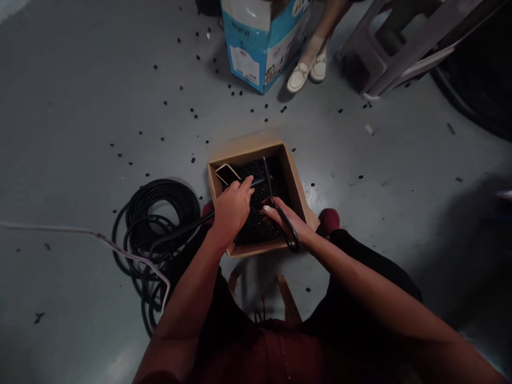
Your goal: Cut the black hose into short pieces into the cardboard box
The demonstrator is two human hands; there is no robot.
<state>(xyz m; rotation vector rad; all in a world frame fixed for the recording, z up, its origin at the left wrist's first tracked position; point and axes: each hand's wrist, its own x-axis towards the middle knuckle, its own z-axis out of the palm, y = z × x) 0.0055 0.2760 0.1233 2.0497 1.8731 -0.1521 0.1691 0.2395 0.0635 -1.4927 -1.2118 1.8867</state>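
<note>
An open cardboard box (296, 184) sits between my legs, filled with small black pieces (256, 226). My left hand (233, 205) grips a black hose (188, 228), whose end sticks out past my fingers over the box. Black-handled scissors (288, 226) are in my right hand (285, 216), their blades pointing up and away over the box, beside the hose end. A dark rectangular object with a light edge (227, 174) lies in the box's far left corner.
Coiled black hose (182, 197) lies on the floor at the left, near a pale cable (120, 249). Farther off are a blue and white carton (248, 45), a person's feet in white shoes (300, 77) and a grey plastic stool (372, 58). Small black pieces dot the floor.
</note>
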